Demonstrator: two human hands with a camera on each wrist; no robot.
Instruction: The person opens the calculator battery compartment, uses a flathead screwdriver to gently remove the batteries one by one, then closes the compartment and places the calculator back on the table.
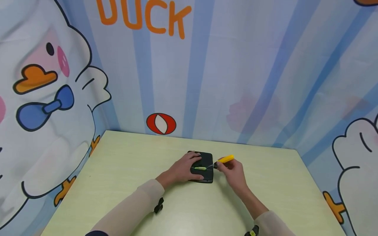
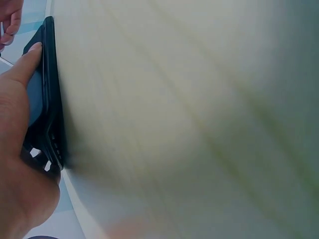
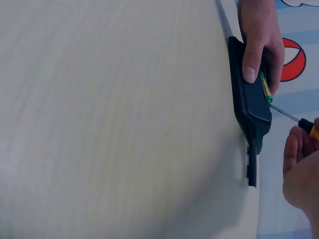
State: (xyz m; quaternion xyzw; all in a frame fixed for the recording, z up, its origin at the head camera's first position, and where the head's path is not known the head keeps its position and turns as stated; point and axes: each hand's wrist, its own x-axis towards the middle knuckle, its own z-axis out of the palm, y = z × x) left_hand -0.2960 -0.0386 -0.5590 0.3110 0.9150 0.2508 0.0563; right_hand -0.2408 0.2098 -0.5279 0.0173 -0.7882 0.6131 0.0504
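A flat black device [image 1: 207, 159] lies on the table, with a green battery [image 1: 200, 168] on its upper face. My left hand [image 1: 184, 167] rests across the device, its thumb on the near part and its fingers on the far part, on either side of the battery. At the right, my right hand [image 1: 234, 173] holds a screwdriver with a yellow handle [image 1: 226, 159]. Its thin metal shaft [image 3: 284, 112] points left, and the tip is at the battery's right end. Whether the tip touches the battery or the device, I cannot tell.
The pale wood-grain table [image 1: 133, 150] extends around the device. Behind it hangs a blue-striped cloth backdrop [image 1: 206, 82] with printed ducks, meeting the table's back edge. Dark bands with small fittings [image 1: 158, 206] are on both wrists.
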